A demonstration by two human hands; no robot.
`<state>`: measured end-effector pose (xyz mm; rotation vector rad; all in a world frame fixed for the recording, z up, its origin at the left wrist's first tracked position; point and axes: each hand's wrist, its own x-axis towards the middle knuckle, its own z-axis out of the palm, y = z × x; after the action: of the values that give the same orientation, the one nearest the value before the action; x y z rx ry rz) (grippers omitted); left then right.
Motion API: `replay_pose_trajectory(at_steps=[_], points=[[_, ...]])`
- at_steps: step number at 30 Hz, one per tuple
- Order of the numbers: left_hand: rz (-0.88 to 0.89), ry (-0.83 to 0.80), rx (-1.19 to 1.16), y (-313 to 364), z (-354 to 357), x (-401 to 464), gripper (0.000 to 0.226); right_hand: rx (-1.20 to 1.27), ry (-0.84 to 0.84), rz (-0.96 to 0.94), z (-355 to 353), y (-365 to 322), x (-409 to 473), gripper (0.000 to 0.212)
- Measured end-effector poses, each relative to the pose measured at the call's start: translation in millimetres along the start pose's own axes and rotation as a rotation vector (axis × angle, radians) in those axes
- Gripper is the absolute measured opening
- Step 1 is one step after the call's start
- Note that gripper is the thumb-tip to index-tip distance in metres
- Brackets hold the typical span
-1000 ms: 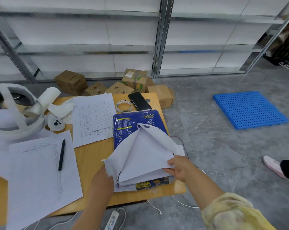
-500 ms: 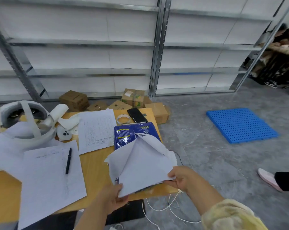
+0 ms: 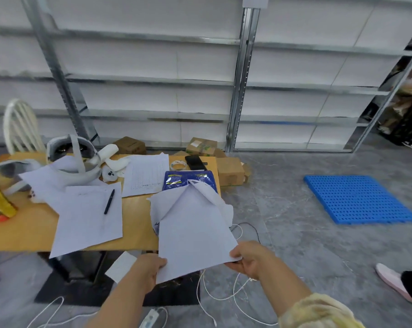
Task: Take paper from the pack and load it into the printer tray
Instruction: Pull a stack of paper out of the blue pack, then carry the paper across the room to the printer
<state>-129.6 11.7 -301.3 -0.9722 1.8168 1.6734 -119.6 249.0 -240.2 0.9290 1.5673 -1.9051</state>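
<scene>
Paper (image 3: pixel 195 233) hangs between both hands past the counter (image 3: pixel 138 223) edge, its far end inside the torn blue pack (image 3: pixel 188 182). Left hand (image 3: pixel 150 268) fingers pinch its lower-left edge; right hand (image 3: pixel 252 259) fingers clamp the right corner, both forearms stretched forward.

Paper pack (image 3: pixel 190 183) on table (image 3: pixel 138 223), pen (image 3: pixel 109 201) to its left, phone (image 3: pixel 195 162) behind.

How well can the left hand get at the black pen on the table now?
Probably not at once: the left hand grips the paper together with the right hand. Nothing lies over the pen.
</scene>
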Motion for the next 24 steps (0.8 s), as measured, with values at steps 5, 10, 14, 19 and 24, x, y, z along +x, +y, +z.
replay_pose_trajectory(at_steps=[5, 10, 14, 19, 24], points=[[0.045, 0.017, -0.006, -15.8, 2.1, -40.9, 0.027, 0.001, -0.024, -0.037, -19.8, 18.9, -28.9, 0.028], [0.148, 0.007, -0.061, -22.4, 3.7, -91.6, 0.019, -0.006, -0.087, -0.103, -33.7, 26.9, -57.6, 0.028], [0.248, 0.037, -0.159, -20.2, -12.8, -113.7, 0.022, 0.003, -0.176, -0.174, -23.4, 23.4, -75.9, 0.029], [0.396, 0.128, -0.250, -10.4, -48.9, -138.1, 0.029, 0.006, -0.276, -0.270, 15.8, 11.7, -94.7, 0.019], [0.454, 0.202, -0.268, -7.8, -93.7, -161.0, 0.021, -0.093, -0.336, -0.353, 61.5, 7.3, -98.4, 0.016]])
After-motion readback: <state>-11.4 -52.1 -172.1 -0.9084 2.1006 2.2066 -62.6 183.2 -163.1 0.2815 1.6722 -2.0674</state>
